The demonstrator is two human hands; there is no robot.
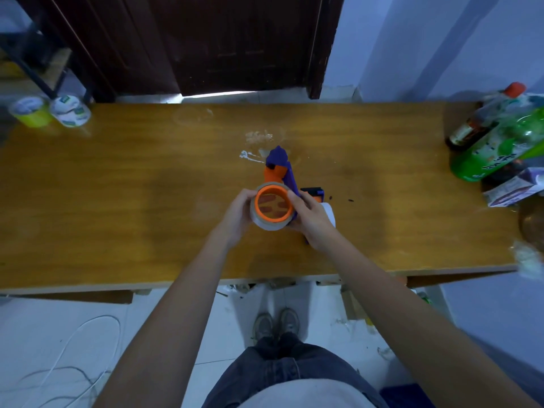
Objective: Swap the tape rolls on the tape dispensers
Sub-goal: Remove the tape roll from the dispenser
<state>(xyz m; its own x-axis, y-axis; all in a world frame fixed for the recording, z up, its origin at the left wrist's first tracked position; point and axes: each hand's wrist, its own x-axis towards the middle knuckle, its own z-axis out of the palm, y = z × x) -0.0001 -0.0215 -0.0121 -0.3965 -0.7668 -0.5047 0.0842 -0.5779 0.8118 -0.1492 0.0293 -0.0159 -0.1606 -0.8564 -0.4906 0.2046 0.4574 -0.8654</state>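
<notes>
A person stood at a long brown wooden surface (117, 187), looking down at both hands working near its middle. The left hand (237, 214) clasped the outer edge of a pale, translucent roll of packing tape (266, 223), which sat around the orange plastic hub (273, 206) of a purple and orange handheld tape dispenser (279, 169). The right hand (312, 217) gripped the dispenser's body from the other side, most likely to steady it while the roll was worked on or off the hub; which direction could not be told. The dispenser's purple nose pointed away from the person, keeping the hub's open face turned upward and easy to reach.

Just behind the right hand lay part of a second dispenser (313, 194), dark with orange, and a white roll (329, 214) mostly hidden by the hand, kept near, probably for the exchange.

At the far left corner stood two spare rolls of tape, one yellow-green (31, 111) and one white (70, 111). Bottles, including a large green plastic bottle (494, 151), crowded the right end, well apart from the work.
</notes>
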